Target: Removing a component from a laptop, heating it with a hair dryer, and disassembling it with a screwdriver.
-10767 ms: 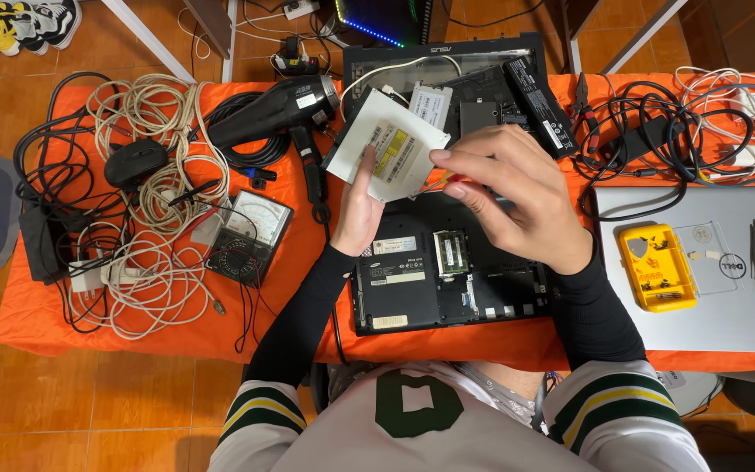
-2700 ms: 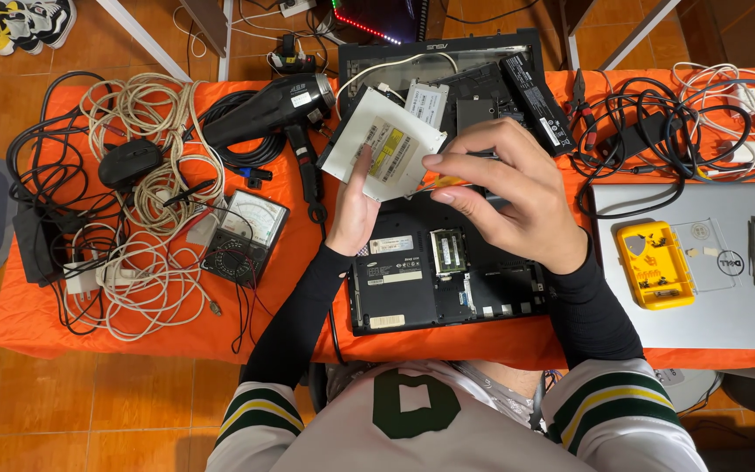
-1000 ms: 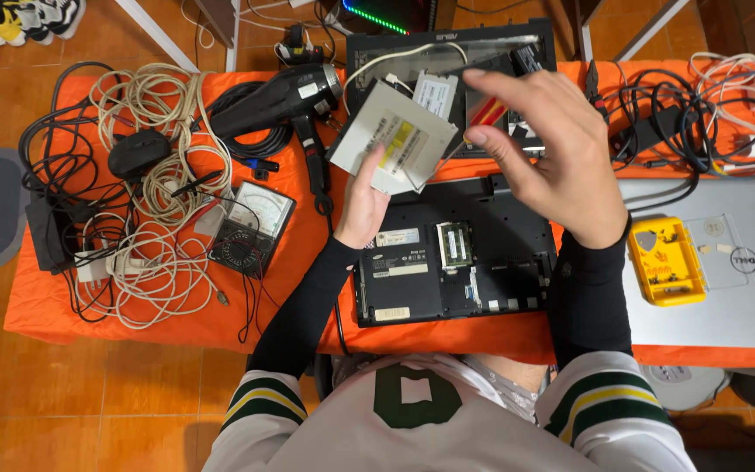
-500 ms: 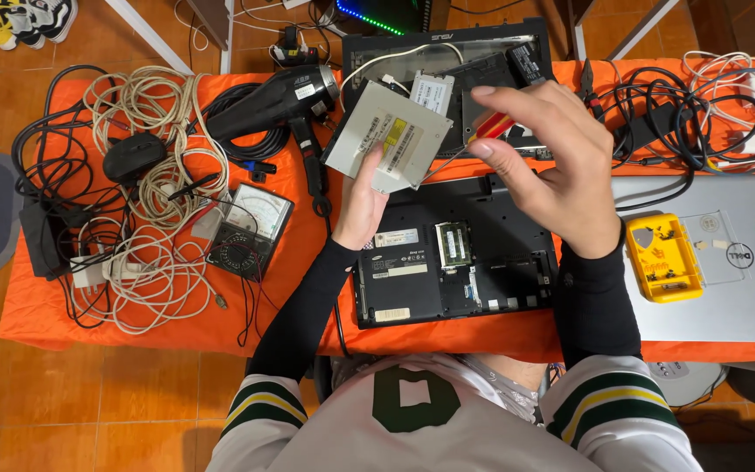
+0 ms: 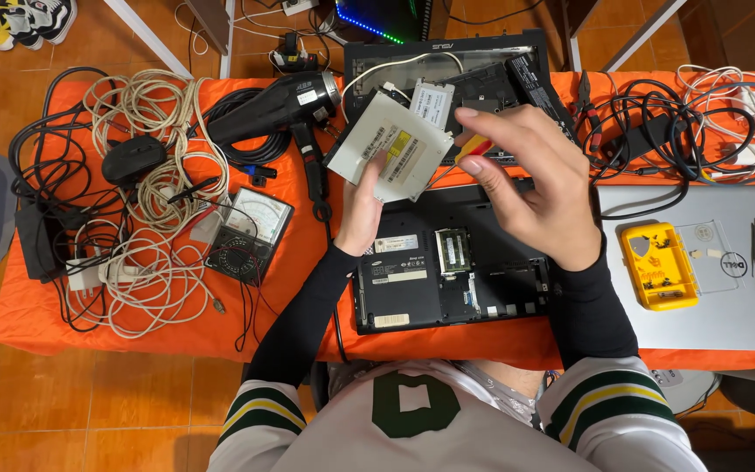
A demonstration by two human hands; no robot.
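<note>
Three laptops, one multimeter, one heat gun

The optical drive shows matt silver metal with paper labels. The opened laptop base is matt black plastic (its memory module green). Smooth orange cloth covers the table. The hair dryer at far left is semi-glossy black plastic, the right-hand screw box glossy yellow plastic.

left hand: raised, grip closed | right hand: raised, fingers pinched
</note>
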